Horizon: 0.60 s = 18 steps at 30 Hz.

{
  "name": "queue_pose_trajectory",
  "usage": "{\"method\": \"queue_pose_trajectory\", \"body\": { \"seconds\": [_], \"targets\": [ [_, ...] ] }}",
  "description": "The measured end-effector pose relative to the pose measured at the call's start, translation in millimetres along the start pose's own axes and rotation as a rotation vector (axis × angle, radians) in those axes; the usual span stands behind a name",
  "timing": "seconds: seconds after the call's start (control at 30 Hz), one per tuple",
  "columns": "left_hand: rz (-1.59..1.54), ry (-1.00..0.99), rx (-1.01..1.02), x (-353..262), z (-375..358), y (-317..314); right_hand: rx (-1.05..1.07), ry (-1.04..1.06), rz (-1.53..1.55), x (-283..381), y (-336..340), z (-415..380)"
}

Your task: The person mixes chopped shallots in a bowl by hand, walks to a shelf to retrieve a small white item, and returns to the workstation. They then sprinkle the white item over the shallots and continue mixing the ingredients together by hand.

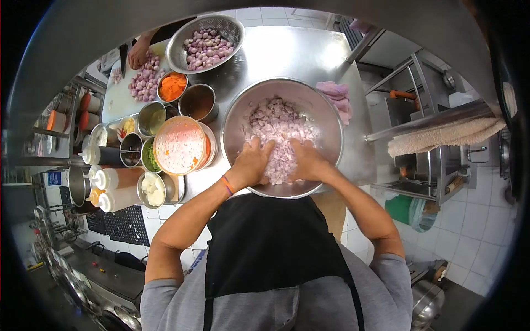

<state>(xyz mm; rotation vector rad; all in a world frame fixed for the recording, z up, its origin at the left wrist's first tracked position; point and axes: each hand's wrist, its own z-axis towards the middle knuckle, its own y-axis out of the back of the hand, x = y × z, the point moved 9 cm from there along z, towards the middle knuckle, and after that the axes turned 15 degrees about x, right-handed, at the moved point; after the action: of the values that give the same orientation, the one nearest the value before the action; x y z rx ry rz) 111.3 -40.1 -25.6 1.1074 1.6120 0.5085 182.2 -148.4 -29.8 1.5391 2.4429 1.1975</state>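
Note:
A wide steel mixing bowl (pixel 326 110) in front of me holds a heap of chopped shallots (pixel 279 118), pale purple and white. Both of my hands are down inside it. My left hand (pixel 249 163) is at the near left of the heap, its fingers curled into the pieces, with a coloured band round that wrist. Opposite it, my right hand (pixel 310 161) grips into the same pieces from the right. Fingertips of both hands are partly buried. Chopped pieces also lie between the two hands.
A perforated colander (pixel 175 47) of whole shallots stands at the back, near another person's hand (pixel 139 53) and knife (pixel 123 57) at a cutting board. Left are carrots (pixel 173 86), a container with an orange-stained lid (pixel 179 144) and squeeze bottles (pixel 118 199). A pink cloth (pixel 335 99) lies right.

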Motion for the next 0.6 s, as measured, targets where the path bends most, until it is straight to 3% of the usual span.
{"method": "queue_pose_trajectory", "body": {
  "seconds": [0.1,0.2,0.23,0.33,0.4,0.5,0.6],
  "targets": [
    [-0.174,-0.043,-0.034,4.4,17.2,-9.1,-0.17,0.11,0.231,2.7,-6.5,21.5],
    [-0.407,-0.062,-0.104,20.9,30.7,-8.2,-0.151,0.229,0.858,-7.2,-17.4,45.1],
    [-0.446,-0.079,-0.147,26.6,35.6,-9.1,-0.013,0.197,1.026,-3.6,-20.3,42.1],
    [-0.634,-0.151,-0.197,34.3,42.6,-7.8,0.009,0.322,1.289,10.2,-10.7,34.5],
    [-0.875,-0.214,-0.153,35.6,44.4,-6.6,-0.08,0.366,1.276,5.2,-3.3,38.4],
    [-0.8,-0.208,-0.172,34.5,41.3,14.3,-0.178,0.438,1.097,4.3,26.2,29.7],
    [-0.588,-0.021,-0.32,38.0,26.1,43.3,-0.328,0.438,0.638,7.7,61.6,16.8]
  ]
}}
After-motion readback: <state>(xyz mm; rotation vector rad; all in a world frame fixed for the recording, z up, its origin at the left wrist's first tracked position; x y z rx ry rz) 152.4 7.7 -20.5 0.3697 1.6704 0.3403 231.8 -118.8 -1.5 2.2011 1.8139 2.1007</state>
